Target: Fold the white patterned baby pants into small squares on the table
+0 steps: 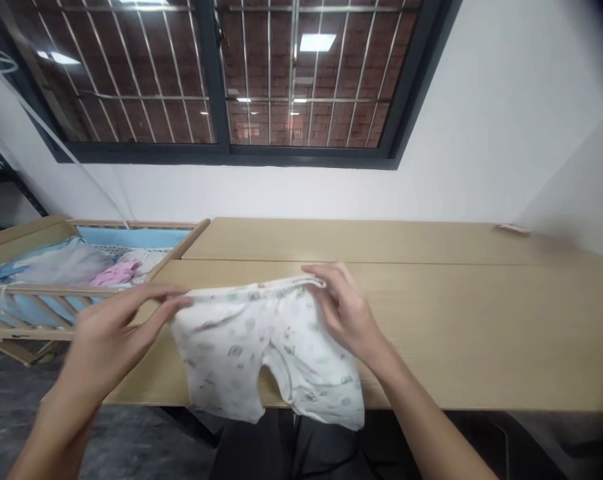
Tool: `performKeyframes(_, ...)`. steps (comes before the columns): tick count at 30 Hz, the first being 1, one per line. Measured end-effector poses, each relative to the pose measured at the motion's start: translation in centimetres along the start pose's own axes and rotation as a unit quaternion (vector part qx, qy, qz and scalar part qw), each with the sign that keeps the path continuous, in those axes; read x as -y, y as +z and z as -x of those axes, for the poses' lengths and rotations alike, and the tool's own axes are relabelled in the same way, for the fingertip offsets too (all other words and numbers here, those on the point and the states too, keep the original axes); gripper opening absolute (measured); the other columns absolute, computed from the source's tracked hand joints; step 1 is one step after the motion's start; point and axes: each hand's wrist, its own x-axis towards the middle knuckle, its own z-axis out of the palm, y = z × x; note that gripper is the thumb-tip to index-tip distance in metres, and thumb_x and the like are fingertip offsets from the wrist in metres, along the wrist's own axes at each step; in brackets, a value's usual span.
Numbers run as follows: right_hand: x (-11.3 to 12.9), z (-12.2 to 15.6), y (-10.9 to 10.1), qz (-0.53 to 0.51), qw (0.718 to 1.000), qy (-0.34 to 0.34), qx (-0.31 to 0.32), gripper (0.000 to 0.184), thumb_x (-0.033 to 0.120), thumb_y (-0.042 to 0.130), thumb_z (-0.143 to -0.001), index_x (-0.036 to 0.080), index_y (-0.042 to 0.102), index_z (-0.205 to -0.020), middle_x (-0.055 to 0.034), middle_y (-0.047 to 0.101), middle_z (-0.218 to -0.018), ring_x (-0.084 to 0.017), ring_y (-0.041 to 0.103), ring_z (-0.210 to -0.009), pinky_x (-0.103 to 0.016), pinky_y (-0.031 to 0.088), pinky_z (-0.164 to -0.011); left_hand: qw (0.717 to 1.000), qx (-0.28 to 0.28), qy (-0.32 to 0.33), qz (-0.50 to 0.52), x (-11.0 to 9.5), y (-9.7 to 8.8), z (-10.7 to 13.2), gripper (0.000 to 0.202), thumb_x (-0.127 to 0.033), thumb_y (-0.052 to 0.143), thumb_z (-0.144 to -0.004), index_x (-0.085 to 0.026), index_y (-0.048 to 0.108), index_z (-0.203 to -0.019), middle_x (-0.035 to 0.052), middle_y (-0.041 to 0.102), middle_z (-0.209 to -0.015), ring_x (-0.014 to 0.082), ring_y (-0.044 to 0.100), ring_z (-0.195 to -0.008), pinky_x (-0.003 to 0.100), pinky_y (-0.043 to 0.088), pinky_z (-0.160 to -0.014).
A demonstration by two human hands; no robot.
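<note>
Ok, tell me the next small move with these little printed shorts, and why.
Probably slide the shorts further onto the table and lay them flat. The left hand and right hand pinch the waistband at either end, but both legs hang over the table's near edge.

A pair of baby shorts [266, 350] lay on the near edge of the table [481, 320], its legs hanging over the edge, between the left hand [116, 333] and the right hand [341, 307]. A crib [46, 293] with clothes [116, 272] in it stood left of the table, and a window [221, 80] was behind, in the wall.
</note>
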Motion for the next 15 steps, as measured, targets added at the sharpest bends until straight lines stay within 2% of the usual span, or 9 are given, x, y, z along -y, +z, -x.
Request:
performKeyframes(2, -3.0, -0.5, 0.3, 0.030, 0.999, 0.028, 0.007, 0.026, 0.017, 0.046, -0.103, 0.024, 0.055, -0.127, -0.0092, 0.058, -0.109, -0.023, 0.059, -0.101, -0.039, 0.052, -0.090, 0.998, 0.049, -0.015, 0.021, -0.2, 3.6, -2.6, 0.024, -0.048, 0.061, -0.095, -0.027, 0.071, -0.103, -0.0010, 0.076, -0.100, 0.0212, 0.069, -0.090, 0.029, 0.051, -0.081)
performKeyframes(4, -6.3, -0.6, 1.1, 0.050, 0.995, 0.073, 0.050, 0.019, 0.022, 0.042, -0.105, 0.022, 0.053, -0.120, -0.0096, 0.058, -0.112, -0.023, 0.059, -0.102, -0.039, 0.050, -0.091, 0.992, 0.108, -0.049, 0.036, 0.7, 7.9, -4.3, 0.024, -0.044, 0.056, -0.097, -0.025, 0.069, -0.103, 0.0008, 0.074, -0.101, 0.0210, 0.068, -0.090, 0.028, 0.050, -0.078)
performKeyframes(7, -11.5, 0.2, 3.2, 0.084, 0.979, 0.133, 0.131, 0.017, 0.021, 0.036, -0.105, 0.019, 0.050, -0.115, -0.0106, 0.058, -0.114, -0.023, 0.058, -0.101, -0.038, 0.048, -0.089, 0.983, 0.159, -0.095, 0.021, 3.0, 14.5, -5.3, 0.020, -0.031, 0.048, -0.098, -0.021, 0.066, -0.099, 0.0042, 0.071, -0.106, 0.0210, 0.065, -0.097, 0.029, 0.049, -0.083)
performKeyframes(9, -14.6, 1.0, 4.8, 0.120, 0.967, 0.154, 0.164, 0.017, 0.016, 0.036, -0.103, 0.018, 0.051, -0.112, -0.0117, 0.058, -0.113, -0.023, 0.057, -0.102, -0.037, 0.047, -0.090, 0.975, 0.188, -0.114, -0.005, 4.3, 18.3, -5.3, 0.019, -0.024, 0.045, -0.098, -0.020, 0.064, -0.096, 0.0067, 0.070, -0.106, 0.0219, 0.064, -0.102, 0.030, 0.048, -0.088)
performKeyframes(12, -18.1, 2.0, 7.1, 0.173, 0.949, 0.183, 0.189, 0.019, 0.011, 0.037, -0.100, 0.016, 0.052, -0.110, -0.0138, 0.059, -0.114, -0.025, 0.055, -0.104, -0.037, 0.044, -0.092, 0.968, 0.206, -0.135, -0.044, 5.2, 22.4, -5.2, 0.019, -0.019, 0.046, -0.097, -0.019, 0.065, -0.096, 0.0096, 0.070, -0.104, 0.0244, 0.064, -0.103, 0.033, 0.046, -0.091)
performKeyframes(15, -20.3, 2.3, 8.8, 0.208, 0.932, 0.221, 0.199, 0.020, 0.012, 0.038, -0.100, 0.016, 0.054, -0.112, -0.0152, 0.058, -0.119, -0.026, 0.053, -0.108, -0.039, 0.041, -0.096, 0.961, 0.212, -0.158, -0.086, 5.7, 24.8, -5.6, 0.020, -0.017, 0.046, -0.097, -0.019, 0.066, -0.101, 0.0118, 0.070, -0.106, 0.0266, 0.063, -0.106, 0.036, 0.045, -0.093)
